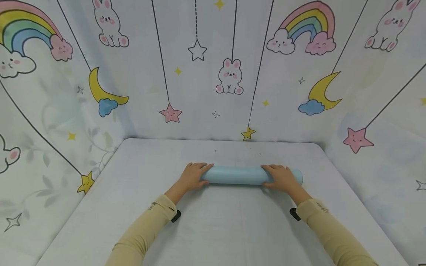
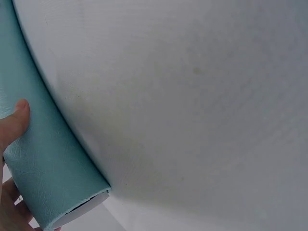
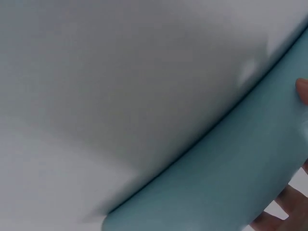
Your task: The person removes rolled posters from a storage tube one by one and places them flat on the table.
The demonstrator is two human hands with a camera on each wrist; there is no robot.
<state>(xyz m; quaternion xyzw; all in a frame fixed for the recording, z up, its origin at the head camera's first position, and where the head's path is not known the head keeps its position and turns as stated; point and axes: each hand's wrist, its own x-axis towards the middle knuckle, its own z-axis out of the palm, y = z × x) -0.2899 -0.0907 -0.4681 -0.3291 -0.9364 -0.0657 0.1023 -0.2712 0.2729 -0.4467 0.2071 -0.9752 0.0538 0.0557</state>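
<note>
A light blue roll of leather-like sheet (image 1: 237, 175) lies crosswise on the white table. Near its left end, my left hand (image 1: 193, 176) grips it, thumb on the near side and fingers over the far side. My right hand (image 1: 279, 178) holds it the same way further right, with a short stretch of roll showing beyond that hand. In the left wrist view, the roll (image 2: 48, 134) has a creased surface and a pale inner edge at its end. The right wrist view shows a smooth length of the roll (image 3: 207, 178) with the fingertips (image 3: 291, 199) against it.
The white-covered table (image 1: 226, 229) reaches back to a wall cloth (image 1: 139, 74) printed with rabbits, stars, moons and rainbows. Similar cloth hangs on both sides. Small dark specks lie behind the roll. Dark wrist devices (image 1: 176, 216) sit under both beige sleeves (image 1: 143, 229).
</note>
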